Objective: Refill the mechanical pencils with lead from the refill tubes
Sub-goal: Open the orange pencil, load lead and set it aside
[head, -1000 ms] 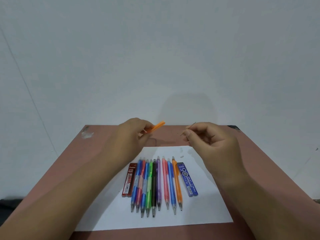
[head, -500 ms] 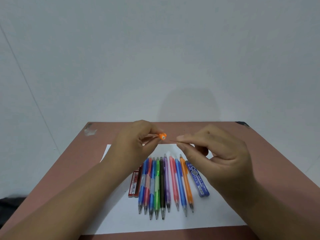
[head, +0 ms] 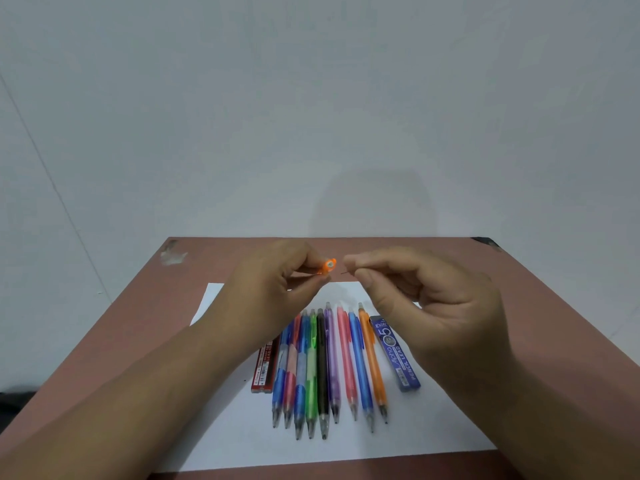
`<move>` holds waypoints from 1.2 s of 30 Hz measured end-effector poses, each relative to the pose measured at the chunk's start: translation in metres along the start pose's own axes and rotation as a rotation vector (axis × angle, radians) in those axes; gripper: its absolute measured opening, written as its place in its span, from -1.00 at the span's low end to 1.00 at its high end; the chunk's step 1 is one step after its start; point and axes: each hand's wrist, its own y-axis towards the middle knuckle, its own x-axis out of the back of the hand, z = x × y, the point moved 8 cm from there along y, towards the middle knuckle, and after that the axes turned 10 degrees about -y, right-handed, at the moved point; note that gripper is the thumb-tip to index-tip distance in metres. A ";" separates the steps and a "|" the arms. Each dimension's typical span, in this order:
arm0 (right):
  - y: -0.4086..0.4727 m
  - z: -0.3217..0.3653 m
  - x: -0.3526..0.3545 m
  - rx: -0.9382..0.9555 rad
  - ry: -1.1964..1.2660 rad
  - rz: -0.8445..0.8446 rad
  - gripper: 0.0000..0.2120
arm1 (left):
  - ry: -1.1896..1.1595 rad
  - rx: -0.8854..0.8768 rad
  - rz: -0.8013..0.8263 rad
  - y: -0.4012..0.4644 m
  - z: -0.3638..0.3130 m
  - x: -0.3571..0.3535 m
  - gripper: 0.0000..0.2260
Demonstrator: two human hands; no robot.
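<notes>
My left hand (head: 277, 289) grips an orange mechanical pencil (head: 327, 266) above the table, its open back end turned toward the camera. My right hand (head: 426, 306) pinches a thin lead stick (head: 344, 272) between thumb and forefinger, its tip a short gap right of the pencil's end. Below my hands, several mechanical pencils (head: 322, 368) in different colours lie side by side on a white sheet (head: 433, 427), tips toward me. A red lead refill tube (head: 265, 370) lies left of the row and a blue one (head: 398, 355) right of it.
The sheet lies on a reddish-brown table (head: 145, 323) against a pale wall. A whitish scuff (head: 173, 256) marks the table's far left corner.
The pencil's back end has turned more toward the camera. My right hand's lead tip, which touched the pencil end half a second ago, now sits slightly apart from it.
</notes>
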 end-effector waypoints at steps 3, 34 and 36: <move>-0.001 -0.005 -0.003 -0.081 0.106 0.010 -0.82 | -0.010 -0.014 0.025 0.000 -0.001 -0.002 -0.81; 0.002 -0.002 -0.005 -0.060 0.062 0.053 -0.85 | 0.017 -0.156 0.075 -0.001 -0.009 -0.002 -0.92; 0.002 -0.002 -0.005 -0.050 0.035 0.056 -0.85 | 0.001 -0.161 0.074 -0.001 -0.009 -0.002 -0.91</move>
